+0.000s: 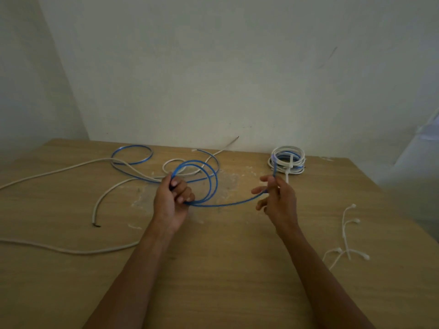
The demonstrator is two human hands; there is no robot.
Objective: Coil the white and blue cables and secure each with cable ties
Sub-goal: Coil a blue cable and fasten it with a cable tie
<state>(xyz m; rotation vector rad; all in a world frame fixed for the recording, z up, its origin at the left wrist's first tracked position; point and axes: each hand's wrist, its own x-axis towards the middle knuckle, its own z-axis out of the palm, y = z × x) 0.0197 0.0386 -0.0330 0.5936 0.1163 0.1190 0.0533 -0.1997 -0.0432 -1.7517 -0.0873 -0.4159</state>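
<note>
- The blue cable (213, 184) stood in a few loops above the desk (213, 269), gathered in the left hand (172, 198), whose fingers curled round them.
- The right hand (276, 195) pinched a strand running from those loops.
- The white cable (71, 252) sprawled loose at left.
- A tied bundle (287, 162) sat far right, with cable ties (345, 231) nearer.

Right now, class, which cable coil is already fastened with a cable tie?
The far-right white-and-blue bundle: a white cable tie wraps it. The blue coil gripped in the left hand is untied.
</note>
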